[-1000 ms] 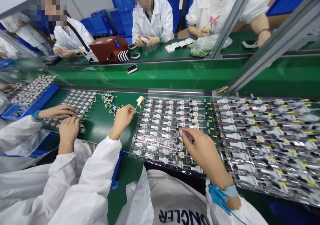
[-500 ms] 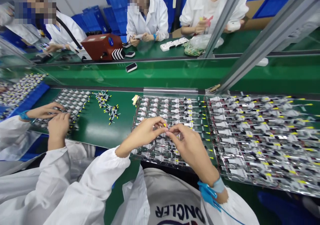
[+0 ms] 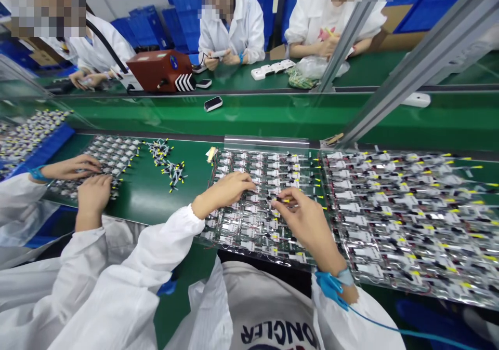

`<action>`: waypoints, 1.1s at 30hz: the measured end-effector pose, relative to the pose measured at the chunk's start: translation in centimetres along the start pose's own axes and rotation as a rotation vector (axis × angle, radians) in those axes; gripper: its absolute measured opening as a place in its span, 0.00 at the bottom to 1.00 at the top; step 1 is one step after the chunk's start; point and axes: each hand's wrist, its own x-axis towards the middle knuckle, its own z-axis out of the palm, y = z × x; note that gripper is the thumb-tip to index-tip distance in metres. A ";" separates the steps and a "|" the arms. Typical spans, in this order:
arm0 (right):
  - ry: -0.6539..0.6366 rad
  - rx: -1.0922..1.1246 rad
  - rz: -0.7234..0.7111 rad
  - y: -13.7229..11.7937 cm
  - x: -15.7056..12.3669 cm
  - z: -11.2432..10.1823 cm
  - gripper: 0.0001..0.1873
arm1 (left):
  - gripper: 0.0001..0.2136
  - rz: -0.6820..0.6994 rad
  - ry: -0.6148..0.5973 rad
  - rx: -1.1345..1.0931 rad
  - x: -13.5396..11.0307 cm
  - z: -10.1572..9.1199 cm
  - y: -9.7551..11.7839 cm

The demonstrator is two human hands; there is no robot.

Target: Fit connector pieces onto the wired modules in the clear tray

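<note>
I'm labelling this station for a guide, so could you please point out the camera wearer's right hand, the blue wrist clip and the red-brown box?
Right hand (image 3: pixel 306 217), head view: back of the hand.
Blue wrist clip (image 3: pixel 329 286), head view: its body.
Red-brown box (image 3: pixel 150 73), head view: side facing the camera.

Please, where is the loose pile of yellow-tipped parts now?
The pile lies on the green table, left of centre in the head view, between a co-worker's rows of parts and the clear tray under the person's left hand.

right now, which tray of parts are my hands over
The middle tray, between the loose parts and the right tray: it alone has your left hand and right hand over it.
</note>
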 end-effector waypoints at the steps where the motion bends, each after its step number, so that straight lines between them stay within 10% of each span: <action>1: 0.005 -0.014 0.004 0.2 0.1 0.0 0.12 | 0.21 0.029 -0.044 0.067 0.2 0.3 -0.3; 14: -0.093 -0.194 -0.046 0.7 2.8 1.6 0.04 | 0.18 0.069 -0.148 0.364 1.6 1.0 0.5; 24: -0.106 -0.243 -0.086 2.2 5.0 3.2 0.05 | 0.10 0.102 0.020 0.156 1.2 1.6 -1.4; 33: -0.079 -0.299 -0.061 2.5 4.7 3.0 0.06 | 0.17 0.212 -0.145 0.348 2.3 0.5 -1.6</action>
